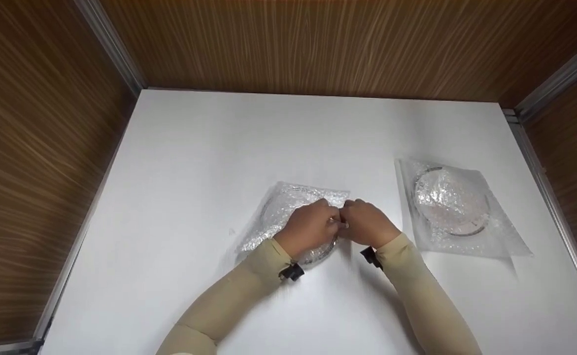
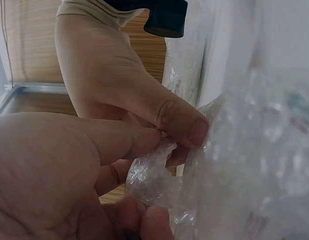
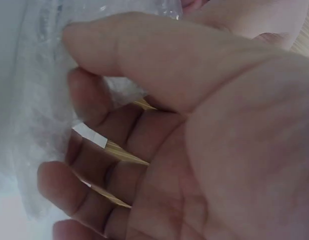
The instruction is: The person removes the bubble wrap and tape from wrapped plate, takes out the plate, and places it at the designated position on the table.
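A bubble-wrap bag [image 1: 288,202] with a round item inside lies on the white table, partly under my left hand [image 1: 310,227]. Both hands meet at the bag's right edge, where my right hand [image 1: 367,222] touches the left one. In the left wrist view, thumbs and fingers of both hands pinch the crumpled clear wrap [image 2: 154,175]. The right wrist view shows my right thumb and index finger pinching the wrap [image 3: 39,100], the other fingers curled loosely. What the bag holds is blurred by the plastic.
Another bubble-wrap bag [image 1: 465,244] with a round, dark-rimmed item lies on the right part of the white table [image 1: 189,148]. Wood-grain panels [image 1: 318,49] with metal edges stand behind and at both sides.
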Demonstrator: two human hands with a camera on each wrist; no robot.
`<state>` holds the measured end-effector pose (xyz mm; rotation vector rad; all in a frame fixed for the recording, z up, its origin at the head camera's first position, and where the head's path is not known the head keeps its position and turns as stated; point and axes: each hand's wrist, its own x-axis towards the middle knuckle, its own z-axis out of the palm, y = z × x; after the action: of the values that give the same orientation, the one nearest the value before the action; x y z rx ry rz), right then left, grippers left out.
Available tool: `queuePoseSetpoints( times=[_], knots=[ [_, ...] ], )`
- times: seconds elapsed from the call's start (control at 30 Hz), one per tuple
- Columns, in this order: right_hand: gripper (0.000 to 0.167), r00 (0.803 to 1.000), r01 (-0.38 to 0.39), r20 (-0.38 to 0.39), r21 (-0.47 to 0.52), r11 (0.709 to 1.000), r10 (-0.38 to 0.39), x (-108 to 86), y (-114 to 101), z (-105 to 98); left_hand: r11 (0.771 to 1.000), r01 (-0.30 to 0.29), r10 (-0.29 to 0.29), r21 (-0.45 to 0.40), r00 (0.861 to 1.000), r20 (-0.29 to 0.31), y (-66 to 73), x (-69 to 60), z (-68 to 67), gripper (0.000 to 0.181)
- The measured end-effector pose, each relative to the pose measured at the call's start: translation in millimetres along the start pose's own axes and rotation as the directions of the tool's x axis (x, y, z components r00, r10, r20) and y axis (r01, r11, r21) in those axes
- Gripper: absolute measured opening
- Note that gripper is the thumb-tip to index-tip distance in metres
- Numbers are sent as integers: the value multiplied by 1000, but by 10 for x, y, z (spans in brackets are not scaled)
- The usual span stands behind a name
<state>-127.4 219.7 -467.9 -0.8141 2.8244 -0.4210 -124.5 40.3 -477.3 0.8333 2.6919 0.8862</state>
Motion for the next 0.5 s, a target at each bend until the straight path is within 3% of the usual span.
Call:
queuePoseSetpoints(
  times=[0.3, 0.5],
  knots=[
    [20, 999, 10, 41, 54, 998, -12, 8, 15, 1, 996, 39, -32, -82, 996, 81, -33, 2, -54, 15],
    [16, 997, 33, 71, 116, 993, -41, 0, 9, 7, 993, 8, 9, -118, 989, 146, -86, 8, -85, 12]
  ],
)
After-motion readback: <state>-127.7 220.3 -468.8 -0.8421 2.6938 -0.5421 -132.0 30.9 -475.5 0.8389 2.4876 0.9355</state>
